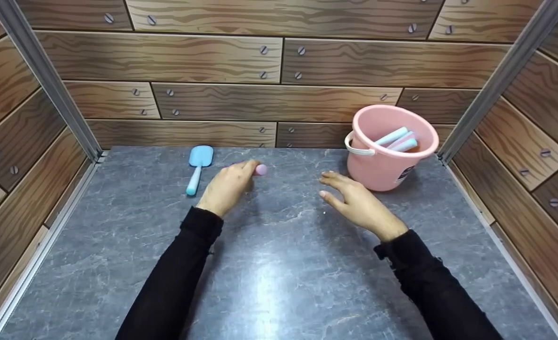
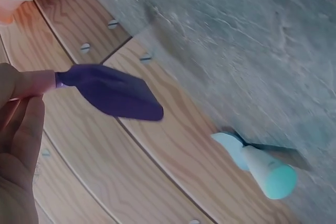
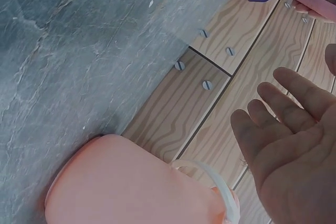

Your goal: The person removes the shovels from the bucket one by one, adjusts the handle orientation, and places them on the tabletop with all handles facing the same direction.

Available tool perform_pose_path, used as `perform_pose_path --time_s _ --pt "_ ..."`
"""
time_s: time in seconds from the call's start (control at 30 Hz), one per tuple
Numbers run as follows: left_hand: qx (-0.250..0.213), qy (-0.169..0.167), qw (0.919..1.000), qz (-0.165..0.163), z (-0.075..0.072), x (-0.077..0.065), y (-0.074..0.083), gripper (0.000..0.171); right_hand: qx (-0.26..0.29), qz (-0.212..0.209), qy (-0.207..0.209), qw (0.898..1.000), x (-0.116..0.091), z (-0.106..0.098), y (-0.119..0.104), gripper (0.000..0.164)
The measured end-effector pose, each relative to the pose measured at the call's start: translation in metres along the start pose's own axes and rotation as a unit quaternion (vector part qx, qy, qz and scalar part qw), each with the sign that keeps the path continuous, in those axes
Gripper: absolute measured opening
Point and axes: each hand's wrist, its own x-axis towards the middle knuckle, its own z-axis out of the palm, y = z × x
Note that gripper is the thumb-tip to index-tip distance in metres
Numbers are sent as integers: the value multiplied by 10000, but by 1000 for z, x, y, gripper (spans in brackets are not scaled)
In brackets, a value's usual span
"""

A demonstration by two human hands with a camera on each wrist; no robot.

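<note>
My left hand (image 1: pixel 231 183) grips the pink handle of a small toy shovel with a purple blade (image 2: pixel 118 92), held above the table. In the head view the hand hides most of it, and only the handle's end shows past the fingers. To the left of that hand a blue toy shovel (image 1: pixel 198 169) lies on the table, blade toward the back wall. My right hand (image 1: pixel 361 205) hovers beside the pink bucket (image 1: pixel 378 170), empty, its fingers spread and loosely extended. Inside the bucket, several light blue and lilac handles (image 1: pixel 399 139) lean against the wall.
The bucket stands at the back right corner with its white handle (image 1: pixel 359 150) hanging on the left side. Wood-patterned walls (image 1: pixel 213 59) and metal corner posts (image 1: pixel 52 80) enclose the grey marbled tabletop (image 1: pixel 279 264).
</note>
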Motion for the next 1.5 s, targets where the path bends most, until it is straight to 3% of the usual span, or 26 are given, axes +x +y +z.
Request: perform_pose_path --time_s 0.27,0.7,0.93,1.07,1.3,1.5 --pt "-256 29 9990 -365 -2 -5 -13 16 32 12 -33 10000 -1 2 2 48" --pt "-410 1 9976 -563 -1 -13 -26 11 35 41 -106 9999 -2 6 5 48" --pt "-673 -107 9920 -1066 1 -14 -28 15 40 25 -113 9999 -3 8 7 47" --pt "-826 60 9883 -1283 0 -14 -28 22 42 69 -179 9998 -4 9 7 47" --pt "-708 327 9898 -1193 0 -16 -28 28 23 106 -249 9996 -5 12 8 48" --pt "-644 228 9915 -1106 4 -22 -33 23 22 57 -258 9996 -6 13 8 49"
